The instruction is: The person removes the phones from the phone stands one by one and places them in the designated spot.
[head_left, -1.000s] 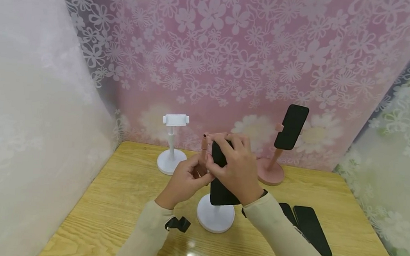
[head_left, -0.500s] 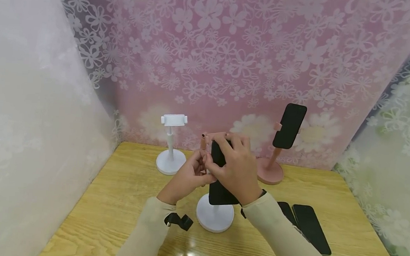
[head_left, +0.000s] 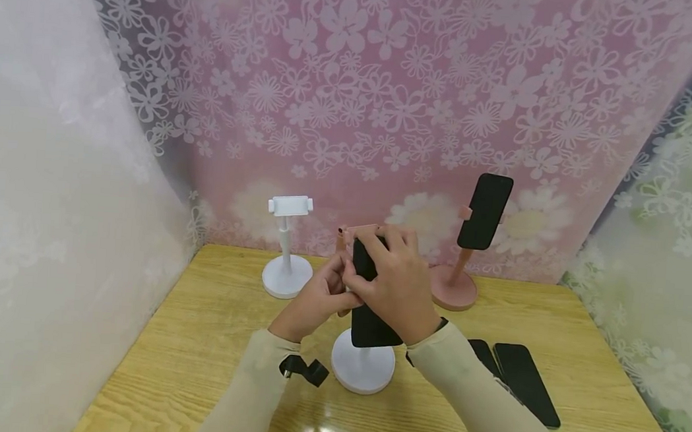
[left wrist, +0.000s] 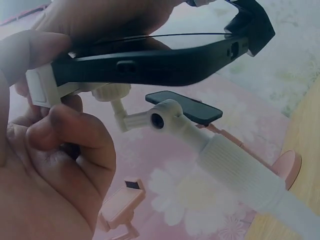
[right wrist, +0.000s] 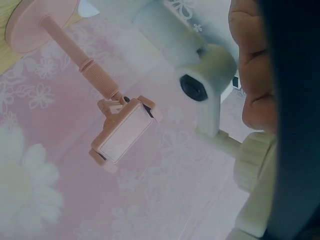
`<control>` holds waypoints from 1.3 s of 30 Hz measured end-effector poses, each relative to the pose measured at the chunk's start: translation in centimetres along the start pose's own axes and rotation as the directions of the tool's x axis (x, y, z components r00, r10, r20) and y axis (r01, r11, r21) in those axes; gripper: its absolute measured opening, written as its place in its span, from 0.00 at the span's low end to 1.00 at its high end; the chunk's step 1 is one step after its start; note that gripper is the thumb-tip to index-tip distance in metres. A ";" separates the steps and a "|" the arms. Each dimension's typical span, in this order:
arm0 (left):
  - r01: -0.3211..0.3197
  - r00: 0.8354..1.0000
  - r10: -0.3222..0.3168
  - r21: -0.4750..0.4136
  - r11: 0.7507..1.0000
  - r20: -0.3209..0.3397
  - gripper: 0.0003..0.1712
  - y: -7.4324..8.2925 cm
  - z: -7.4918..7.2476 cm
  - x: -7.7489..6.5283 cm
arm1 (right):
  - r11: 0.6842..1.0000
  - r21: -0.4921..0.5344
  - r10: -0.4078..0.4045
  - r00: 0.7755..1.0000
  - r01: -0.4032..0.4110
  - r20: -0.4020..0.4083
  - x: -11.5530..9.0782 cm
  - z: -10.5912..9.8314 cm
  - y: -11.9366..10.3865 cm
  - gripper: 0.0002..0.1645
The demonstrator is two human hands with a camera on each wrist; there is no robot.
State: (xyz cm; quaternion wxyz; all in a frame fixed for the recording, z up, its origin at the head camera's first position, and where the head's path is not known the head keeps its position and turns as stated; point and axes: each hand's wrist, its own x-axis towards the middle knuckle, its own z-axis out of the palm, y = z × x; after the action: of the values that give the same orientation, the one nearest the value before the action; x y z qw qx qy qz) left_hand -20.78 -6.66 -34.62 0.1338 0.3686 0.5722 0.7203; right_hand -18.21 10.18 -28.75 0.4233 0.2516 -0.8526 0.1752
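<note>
In front of me a black phone (head_left: 369,326) stands tilted against the holder of a white phone stand, whose round base (head_left: 362,369) rests on the table. My right hand (head_left: 398,285) grips the phone, with fingers over its upper edge and thumb on its left side. With thumb and fingers my left hand (head_left: 320,300) pinches the white clamp end (left wrist: 42,85) of the holder. That clamp end sits right at the phone's edge in the left wrist view. The stand's ribbed neck (left wrist: 240,167) slopes away below; the right wrist view shows its hinge (right wrist: 207,75).
A white phone stand (head_left: 286,282) with a bare holder is at the back left. Behind my hands stands a pink phone stand (right wrist: 102,80), also bare. Another pink stand (head_left: 454,289) at right holds a phone (head_left: 485,211). Two dark phones (head_left: 526,385) lie beside my right forearm.
My left fingers shift slightly at the clamp end, and the left wrist edges a little to the right. The right hand keeps its grip on the phone. The head view drifts slightly.
</note>
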 end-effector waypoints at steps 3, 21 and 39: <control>-0.008 1.000 0.008 -0.010 1.000 0.016 0.23 0.0 0.0 0.0 | 1.000 -0.008 -0.011 1.000 0.011 0.005 0.0 -0.1 -0.1 0.24; -0.022 0.993 0.012 0.078 0.997 0.120 0.13 1.8 -1.5 0.4 | 0.994 0.043 -0.097 0.995 0.096 0.018 1.1 -0.4 0.0 0.26; 0.004 0.964 -0.035 0.121 0.993 0.262 0.30 1.7 -2.0 0.6 | 0.983 0.178 -0.051 0.995 0.035 0.085 0.5 -1.2 0.4 0.26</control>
State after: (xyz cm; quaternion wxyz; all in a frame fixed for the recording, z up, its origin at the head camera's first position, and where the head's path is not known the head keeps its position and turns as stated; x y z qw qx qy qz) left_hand -22.20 -8.30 -33.01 0.1935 0.4627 0.5950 0.6281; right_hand -17.91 10.97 -27.63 0.3645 0.3139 -0.8462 0.2293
